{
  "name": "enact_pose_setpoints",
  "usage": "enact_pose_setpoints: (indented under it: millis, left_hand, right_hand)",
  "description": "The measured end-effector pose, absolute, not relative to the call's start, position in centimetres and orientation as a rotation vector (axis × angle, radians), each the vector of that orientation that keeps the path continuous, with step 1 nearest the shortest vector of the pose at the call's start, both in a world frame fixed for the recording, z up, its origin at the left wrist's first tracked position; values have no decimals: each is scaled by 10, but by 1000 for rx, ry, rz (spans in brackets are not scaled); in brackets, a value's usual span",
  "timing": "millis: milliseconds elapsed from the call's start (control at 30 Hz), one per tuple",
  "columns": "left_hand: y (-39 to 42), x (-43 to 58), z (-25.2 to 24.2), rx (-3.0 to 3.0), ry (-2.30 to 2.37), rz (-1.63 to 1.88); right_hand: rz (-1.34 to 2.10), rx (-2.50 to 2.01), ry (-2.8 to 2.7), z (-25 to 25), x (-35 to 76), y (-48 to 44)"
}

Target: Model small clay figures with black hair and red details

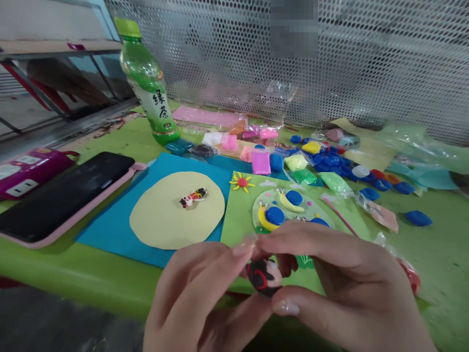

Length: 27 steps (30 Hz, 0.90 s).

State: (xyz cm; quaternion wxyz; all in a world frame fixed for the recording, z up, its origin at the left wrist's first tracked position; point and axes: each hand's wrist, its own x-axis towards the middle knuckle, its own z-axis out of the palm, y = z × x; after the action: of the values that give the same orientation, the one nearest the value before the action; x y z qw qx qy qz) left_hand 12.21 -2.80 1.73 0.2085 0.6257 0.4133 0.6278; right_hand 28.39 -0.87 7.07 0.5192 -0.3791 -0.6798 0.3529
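Observation:
Between the fingertips of my left hand [205, 293] and my right hand [340, 278] is a small clay head [264, 277], dark on top with a red band and a pale face part. Both hands are closed on it, over the table's front edge. Behind them lies a green card [238, 215] with clay snails [274, 215] and a yellow-rayed sun [242, 182]; my fingers hide its lower part. Left of it, a pale yellow paper circle [157, 215] rests on a blue sheet [110, 225], with a small clay figure [193, 197] lying on the circle.
A green tea bottle [150, 83] stands at the back left. Nearer are a phone [69, 190] in a pink case and a purple power strip [32, 171]. Bagged clay pieces [261, 163] and blue lumps [330, 164] spread across the back right, before a perforated metal panel [220, 54].

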Motion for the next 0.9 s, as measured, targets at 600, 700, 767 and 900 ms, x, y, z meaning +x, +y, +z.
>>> enact_pose_setpoints:
  millis: [600, 700, 767, 900]
  left_hand:
    - [-32, 133, 26, 1017, 686, 1405]
    - [-34, 133, 20, 856, 645, 1353]
    - [-34, 133, 17, 786, 610, 1331]
    - [-30, 133, 18, 763, 601, 1278]
  right_hand:
    - [727, -985, -1826, 72, 289, -10]
    - [668, -994, -1791, 75, 286, -10]
    - [670, -1003, -1736, 77, 285, -8]
    - [635, -975, -1805, 79, 285, -6]
